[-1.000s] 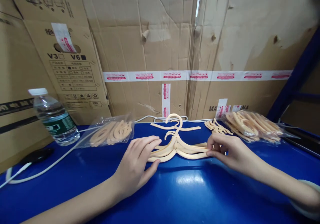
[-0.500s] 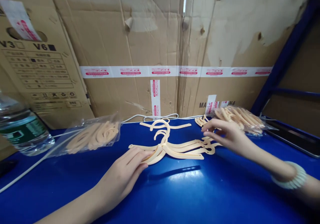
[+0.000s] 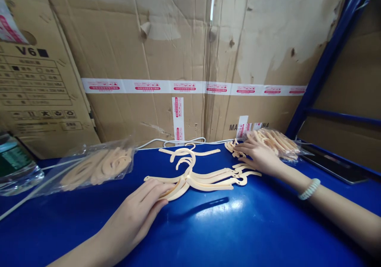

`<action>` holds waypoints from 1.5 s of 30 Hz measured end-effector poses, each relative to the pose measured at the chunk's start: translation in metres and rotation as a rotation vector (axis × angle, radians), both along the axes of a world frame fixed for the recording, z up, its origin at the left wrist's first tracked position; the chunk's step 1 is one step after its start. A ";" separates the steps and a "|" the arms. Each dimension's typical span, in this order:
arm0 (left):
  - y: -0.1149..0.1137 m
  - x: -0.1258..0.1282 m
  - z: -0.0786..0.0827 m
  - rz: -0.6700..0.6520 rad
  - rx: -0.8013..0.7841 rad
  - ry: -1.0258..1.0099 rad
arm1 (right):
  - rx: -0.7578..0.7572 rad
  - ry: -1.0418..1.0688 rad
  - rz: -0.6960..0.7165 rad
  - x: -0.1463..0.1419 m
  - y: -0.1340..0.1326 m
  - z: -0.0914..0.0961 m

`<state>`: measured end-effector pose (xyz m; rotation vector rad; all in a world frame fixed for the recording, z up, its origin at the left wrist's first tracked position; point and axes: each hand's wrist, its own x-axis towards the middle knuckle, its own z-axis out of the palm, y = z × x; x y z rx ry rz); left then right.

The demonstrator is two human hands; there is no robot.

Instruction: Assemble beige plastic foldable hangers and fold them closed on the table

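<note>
In the head view, my left hand (image 3: 135, 207) is closed around the left arm of a cream clothes hanger (image 3: 210, 186), whose hook stands up above the blue table. Behind it is a smaller hook, and more cream hanger pieces (image 3: 214, 174) lie just to the right. My right hand (image 3: 262, 154) reaches over a small pile of curved cream pieces (image 3: 233, 146) at the back right. Its fingers are stretched out and apart, with the tips at the pile. Whether they touch a piece is hard to see.
Clear plastic bags of hanger parts lie at the left (image 3: 111, 166) and back right (image 3: 276, 142). Another hanger (image 3: 205, 153) lies behind. A water bottle (image 3: 18, 168), white cable (image 3: 145, 144) and dark phone-like slab (image 3: 333, 166) are around; cardboard (image 3: 149, 116) walls the back.
My right hand has moved down and back onto the pile of cream pieces. My left hand keeps its hold on the hanger. The whole view has shifted slightly to the right.
</note>
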<state>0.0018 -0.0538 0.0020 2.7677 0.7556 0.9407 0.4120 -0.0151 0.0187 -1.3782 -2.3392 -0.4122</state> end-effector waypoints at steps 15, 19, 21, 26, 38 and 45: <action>-0.001 0.002 0.001 -0.023 -0.015 -0.044 | 0.007 0.797 -0.081 -0.021 -0.021 0.010; -0.001 0.001 0.000 -0.013 -0.034 -0.055 | -0.298 1.419 0.012 -0.049 -0.042 0.018; -0.001 0.001 0.000 -0.012 -0.039 -0.064 | -0.462 1.557 0.037 -0.061 -0.049 0.019; 0.000 0.000 0.000 -0.015 -0.034 -0.052 | -0.704 1.698 0.073 -0.072 -0.052 0.011; -0.001 0.001 0.002 -0.026 0.004 -0.062 | -0.999 1.475 0.202 -0.068 -0.051 0.005; -0.003 0.002 0.003 -0.032 0.029 -0.087 | -1.131 1.433 0.235 -0.070 -0.054 0.008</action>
